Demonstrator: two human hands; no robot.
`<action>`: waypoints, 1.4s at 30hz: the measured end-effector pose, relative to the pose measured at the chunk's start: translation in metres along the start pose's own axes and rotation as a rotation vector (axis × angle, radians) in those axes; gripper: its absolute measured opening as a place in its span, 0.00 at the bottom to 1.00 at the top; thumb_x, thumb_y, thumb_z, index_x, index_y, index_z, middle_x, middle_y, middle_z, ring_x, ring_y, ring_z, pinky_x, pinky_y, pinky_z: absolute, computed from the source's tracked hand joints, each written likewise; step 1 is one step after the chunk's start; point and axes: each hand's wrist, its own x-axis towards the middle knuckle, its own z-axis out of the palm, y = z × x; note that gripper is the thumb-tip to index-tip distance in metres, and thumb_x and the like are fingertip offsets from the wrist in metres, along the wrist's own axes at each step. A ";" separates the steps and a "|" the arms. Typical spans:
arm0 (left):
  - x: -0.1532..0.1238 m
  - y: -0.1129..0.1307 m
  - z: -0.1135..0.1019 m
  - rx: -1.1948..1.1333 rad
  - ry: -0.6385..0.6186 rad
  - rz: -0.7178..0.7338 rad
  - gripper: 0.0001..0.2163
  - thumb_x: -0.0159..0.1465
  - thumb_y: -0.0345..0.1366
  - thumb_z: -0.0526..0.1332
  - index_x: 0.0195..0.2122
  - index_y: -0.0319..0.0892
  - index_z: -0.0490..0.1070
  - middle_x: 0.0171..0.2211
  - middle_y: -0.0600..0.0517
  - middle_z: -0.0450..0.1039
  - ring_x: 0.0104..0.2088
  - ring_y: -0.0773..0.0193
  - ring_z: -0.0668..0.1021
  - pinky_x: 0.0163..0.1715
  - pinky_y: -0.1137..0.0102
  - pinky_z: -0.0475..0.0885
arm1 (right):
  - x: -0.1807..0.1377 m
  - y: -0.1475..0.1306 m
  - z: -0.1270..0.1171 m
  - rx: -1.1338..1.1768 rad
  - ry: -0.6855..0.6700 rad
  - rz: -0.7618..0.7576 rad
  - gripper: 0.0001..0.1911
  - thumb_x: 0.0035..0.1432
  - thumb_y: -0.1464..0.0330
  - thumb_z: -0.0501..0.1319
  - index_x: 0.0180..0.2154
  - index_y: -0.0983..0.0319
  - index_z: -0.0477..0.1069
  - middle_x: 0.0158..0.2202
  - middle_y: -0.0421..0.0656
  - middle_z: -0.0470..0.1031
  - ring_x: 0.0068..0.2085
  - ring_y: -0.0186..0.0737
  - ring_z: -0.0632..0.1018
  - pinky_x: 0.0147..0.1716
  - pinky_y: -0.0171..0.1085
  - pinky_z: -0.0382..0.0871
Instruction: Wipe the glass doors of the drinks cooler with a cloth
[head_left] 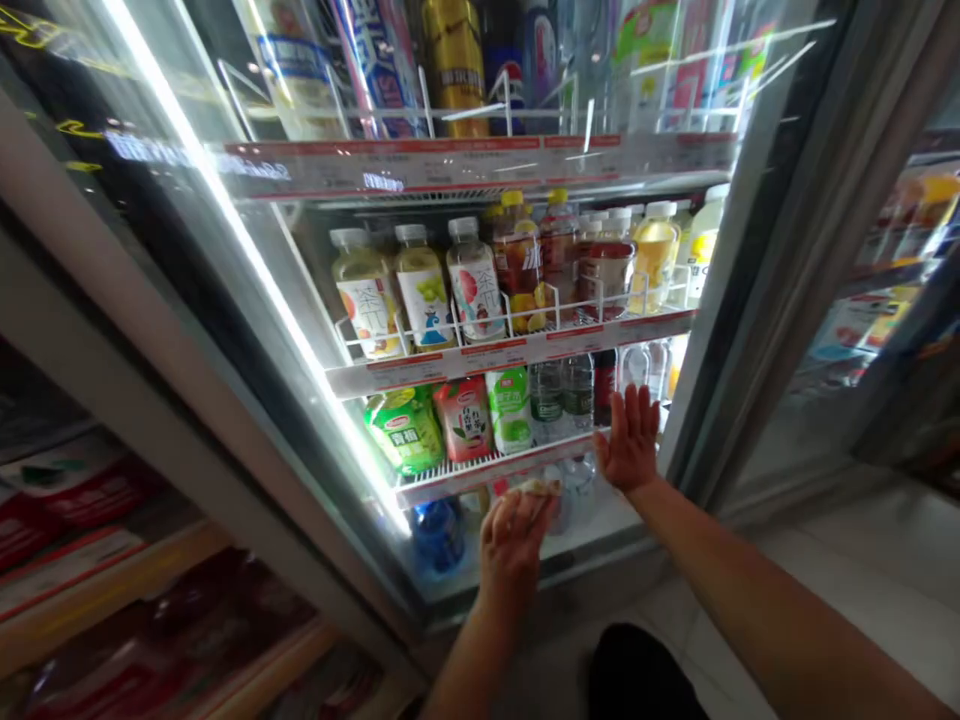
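Observation:
In front of me stands a glass-fronted drinks cooler with a glass door (570, 560). My left hand (514, 530) is low at the door, its fingers bent over a small pale cloth (541, 488) whose edge shows past the fingertips. Most of that cloth is hidden under the fingers. My right hand (631, 440) is flat at the glass, higher and to the right, fingers stretched and holding nothing. Behind the glass near it are clear water bottles (577, 388). A green-and-white bottle (511, 410) and a red pouch (465, 420) stand further left.
Tea and juice bottles (431, 290) line the middle shelf, with cans (456, 65) above. A metal door frame (795, 240) runs along the right. At the left is a shelf (112, 590) with packaged goods. Tiled floor (847, 570) lies below.

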 end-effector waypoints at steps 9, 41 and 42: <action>0.114 -0.063 -0.055 0.158 0.442 -0.256 0.18 0.67 0.30 0.57 0.58 0.44 0.71 0.57 0.41 0.66 0.61 0.51 0.64 0.61 0.53 0.62 | -0.002 -0.002 0.003 -0.013 0.019 0.019 0.40 0.65 0.62 0.50 0.72 0.64 0.36 0.73 0.54 0.41 0.73 0.57 0.45 0.68 0.60 0.47; -0.006 -0.042 -0.033 0.109 0.019 0.044 0.19 0.65 0.28 0.61 0.54 0.56 0.74 0.47 0.51 0.77 0.56 0.61 0.72 0.61 0.63 0.64 | -0.003 -0.002 0.003 -0.002 0.032 0.028 0.39 0.65 0.61 0.49 0.72 0.63 0.36 0.73 0.53 0.43 0.73 0.56 0.46 0.67 0.58 0.48; 0.014 -0.055 -0.043 0.138 0.069 0.031 0.19 0.65 0.28 0.62 0.54 0.55 0.74 0.49 0.50 0.76 0.58 0.60 0.70 0.61 0.63 0.64 | -0.003 -0.002 0.003 0.002 0.032 0.029 0.39 0.65 0.61 0.48 0.72 0.63 0.36 0.73 0.53 0.43 0.73 0.56 0.46 0.67 0.58 0.48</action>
